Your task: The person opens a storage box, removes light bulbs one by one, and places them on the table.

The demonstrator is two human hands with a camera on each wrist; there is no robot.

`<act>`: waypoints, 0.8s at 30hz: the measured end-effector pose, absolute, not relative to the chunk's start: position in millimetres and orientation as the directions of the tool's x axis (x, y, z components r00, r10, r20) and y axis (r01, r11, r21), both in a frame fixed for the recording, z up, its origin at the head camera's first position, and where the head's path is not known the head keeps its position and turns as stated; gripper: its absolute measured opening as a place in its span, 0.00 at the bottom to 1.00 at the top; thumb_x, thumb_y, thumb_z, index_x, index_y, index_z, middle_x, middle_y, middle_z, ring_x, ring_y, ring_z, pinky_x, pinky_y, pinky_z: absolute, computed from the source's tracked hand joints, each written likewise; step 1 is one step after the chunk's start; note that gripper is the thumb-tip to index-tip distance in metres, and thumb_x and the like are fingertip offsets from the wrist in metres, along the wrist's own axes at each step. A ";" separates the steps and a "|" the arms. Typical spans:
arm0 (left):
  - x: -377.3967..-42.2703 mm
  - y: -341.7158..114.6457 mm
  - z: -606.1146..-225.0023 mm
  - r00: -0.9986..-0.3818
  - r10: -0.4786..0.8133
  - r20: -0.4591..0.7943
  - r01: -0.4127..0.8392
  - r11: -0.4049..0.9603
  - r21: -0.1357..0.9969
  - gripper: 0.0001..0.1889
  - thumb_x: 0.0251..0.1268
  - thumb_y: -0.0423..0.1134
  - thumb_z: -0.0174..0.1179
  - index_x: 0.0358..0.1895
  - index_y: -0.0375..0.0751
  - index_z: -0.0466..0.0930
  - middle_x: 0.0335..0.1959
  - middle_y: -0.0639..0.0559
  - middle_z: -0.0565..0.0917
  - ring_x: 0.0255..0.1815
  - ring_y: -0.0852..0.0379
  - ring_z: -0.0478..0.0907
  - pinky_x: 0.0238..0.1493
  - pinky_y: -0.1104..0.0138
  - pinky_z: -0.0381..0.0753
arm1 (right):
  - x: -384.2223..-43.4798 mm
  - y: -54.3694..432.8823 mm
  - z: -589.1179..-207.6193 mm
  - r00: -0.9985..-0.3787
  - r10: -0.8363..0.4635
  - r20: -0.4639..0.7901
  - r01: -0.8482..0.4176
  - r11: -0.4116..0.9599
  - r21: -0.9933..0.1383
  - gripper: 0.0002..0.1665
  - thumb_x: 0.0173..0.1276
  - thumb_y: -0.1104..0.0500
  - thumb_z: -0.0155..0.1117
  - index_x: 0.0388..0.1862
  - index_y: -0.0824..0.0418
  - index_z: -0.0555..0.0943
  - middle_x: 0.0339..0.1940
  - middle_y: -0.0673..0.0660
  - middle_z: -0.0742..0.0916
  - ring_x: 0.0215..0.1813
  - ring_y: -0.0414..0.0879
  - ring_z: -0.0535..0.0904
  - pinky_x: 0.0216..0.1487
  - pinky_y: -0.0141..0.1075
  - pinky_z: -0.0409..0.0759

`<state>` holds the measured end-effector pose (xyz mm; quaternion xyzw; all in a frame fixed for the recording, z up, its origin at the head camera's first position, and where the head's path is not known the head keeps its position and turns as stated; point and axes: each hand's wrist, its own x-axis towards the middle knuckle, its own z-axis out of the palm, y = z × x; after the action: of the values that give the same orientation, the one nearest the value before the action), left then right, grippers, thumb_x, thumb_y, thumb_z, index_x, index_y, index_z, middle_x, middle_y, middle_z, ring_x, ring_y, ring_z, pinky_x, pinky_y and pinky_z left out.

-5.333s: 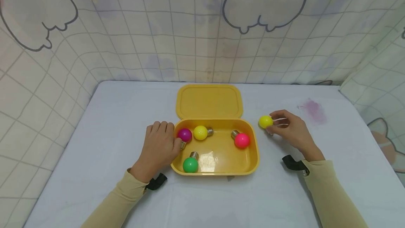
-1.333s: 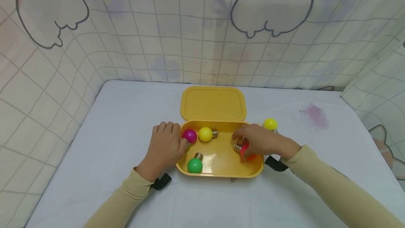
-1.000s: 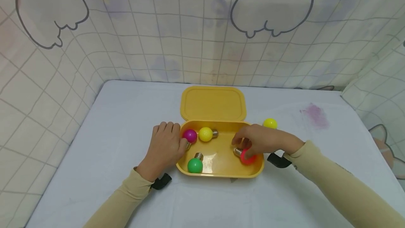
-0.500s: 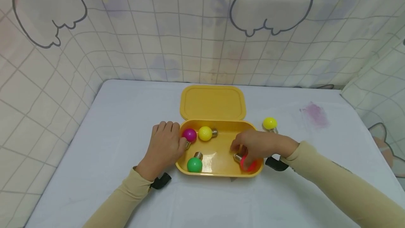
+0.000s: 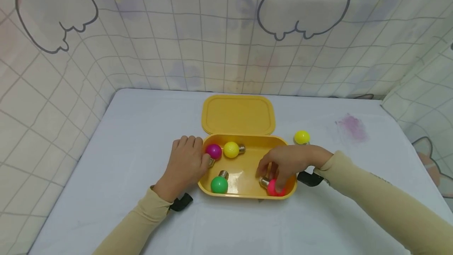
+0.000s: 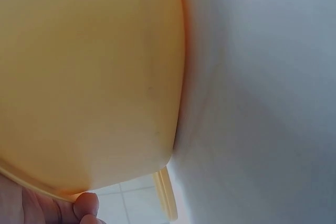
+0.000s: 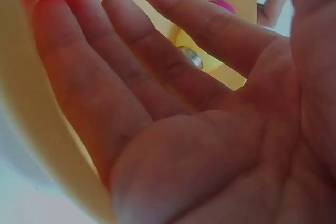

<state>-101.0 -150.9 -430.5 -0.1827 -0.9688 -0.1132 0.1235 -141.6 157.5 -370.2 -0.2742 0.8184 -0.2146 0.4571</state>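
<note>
Fingers (image 5: 186, 142) of the left hand (image 5: 184, 168) hook over a yellow plastic box (image 5: 249, 173) at its left end, apparently steadying it on the tabletop (image 5: 148, 117). Inside lie a magenta light bulb (image 5: 214, 151), a green bulb (image 5: 219, 185) and a yellow bulb (image 5: 231, 150), with the lid (image 5: 238, 114) behind. Toward the front right corner, the right hand (image 5: 288, 162) pinches a pink bulb (image 5: 273, 189), seemingly against rolling. A second yellow bulb (image 5: 302, 137) lies outside, farther right.

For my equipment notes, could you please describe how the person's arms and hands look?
The person wears long beige fabric sleeves, with a small curved black attachment by each wrist; the left hand and right hand are bare.
</note>
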 end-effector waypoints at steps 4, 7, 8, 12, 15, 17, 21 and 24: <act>-100.7 -150.3 -430.7 -0.905 0.325 0.274 0.378 0.910 0.171 0.09 0.66 0.41 0.52 0.33 0.38 0.69 0.26 0.48 0.68 0.33 0.49 0.64 0.42 0.57 0.65 | -144.2 157.5 -370.3 -0.407 -0.654 -0.638 -0.231 0.749 -0.621 0.26 0.57 0.60 0.80 0.55 0.51 0.85 0.48 0.47 0.88 0.54 0.43 0.84 0.57 0.36 0.84; -100.3 -150.1 -430.4 -0.908 0.324 0.266 0.374 0.912 0.167 0.09 0.67 0.41 0.52 0.33 0.39 0.69 0.26 0.48 0.68 0.33 0.49 0.64 0.42 0.58 0.64 | -145.2 155.6 -371.8 -0.398 -0.657 -0.641 -0.258 0.750 -0.608 0.25 0.57 0.60 0.80 0.54 0.49 0.85 0.47 0.46 0.88 0.52 0.42 0.83 0.56 0.35 0.83; -100.2 -150.0 -430.3 -0.909 0.323 0.264 0.373 0.913 0.166 0.09 0.67 0.41 0.52 0.33 0.39 0.69 0.26 0.48 0.68 0.33 0.49 0.64 0.42 0.58 0.64 | -145.6 154.6 -372.5 -0.394 -0.656 -0.644 -0.270 0.752 -0.601 0.25 0.56 0.59 0.80 0.53 0.49 0.85 0.47 0.46 0.87 0.51 0.42 0.83 0.55 0.35 0.82; -99.9 -149.8 -429.8 -0.910 0.322 0.260 0.372 0.913 0.170 0.09 0.67 0.41 0.52 0.33 0.39 0.69 0.26 0.48 0.67 0.33 0.49 0.63 0.42 0.58 0.64 | -147.1 151.2 -375.3 -0.377 -0.647 -0.663 -0.293 0.762 -0.577 0.24 0.55 0.58 0.81 0.52 0.47 0.85 0.44 0.46 0.86 0.46 0.42 0.81 0.52 0.35 0.81; -99.6 -149.3 -429.4 -0.910 0.323 0.259 0.373 0.912 0.174 0.09 0.66 0.41 0.52 0.33 0.39 0.69 0.26 0.48 0.67 0.33 0.49 0.63 0.42 0.57 0.64 | -147.3 150.8 -377.0 -0.366 -0.644 -0.672 -0.275 0.765 -0.583 0.24 0.55 0.59 0.82 0.50 0.47 0.85 0.43 0.47 0.86 0.46 0.42 0.81 0.50 0.35 0.81; -99.4 -149.2 -429.5 -0.911 0.324 0.256 0.373 0.911 0.175 0.09 0.66 0.40 0.53 0.33 0.39 0.69 0.26 0.48 0.67 0.33 0.49 0.63 0.43 0.57 0.64 | -147.1 151.0 -377.7 -0.357 -0.647 -0.674 -0.257 0.762 -0.595 0.23 0.55 0.60 0.81 0.50 0.46 0.85 0.43 0.47 0.86 0.47 0.42 0.80 0.51 0.35 0.81; -99.8 -149.8 -430.2 -0.911 0.323 0.256 0.371 0.913 0.170 0.08 0.67 0.40 0.53 0.33 0.39 0.69 0.26 0.49 0.67 0.33 0.49 0.63 0.42 0.58 0.64 | -147.6 151.5 -378.0 -0.335 -0.659 -0.673 -0.231 0.750 -0.619 0.23 0.56 0.61 0.80 0.49 0.45 0.85 0.44 0.47 0.85 0.48 0.42 0.81 0.52 0.36 0.81; -100.2 -150.6 -430.7 -0.909 0.322 0.265 0.372 0.914 0.163 0.09 0.67 0.41 0.53 0.34 0.39 0.69 0.26 0.48 0.68 0.33 0.49 0.63 0.42 0.57 0.64 | -148.7 151.4 -379.0 -0.320 -0.670 -0.670 -0.230 0.741 -0.630 0.24 0.55 0.61 0.80 0.50 0.45 0.84 0.45 0.47 0.85 0.49 0.42 0.81 0.52 0.36 0.81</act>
<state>-100.2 -150.6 -430.7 -0.1785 -0.9712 -0.1057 0.1172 -148.7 151.4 -379.0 -0.2874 0.7830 -0.2163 0.5074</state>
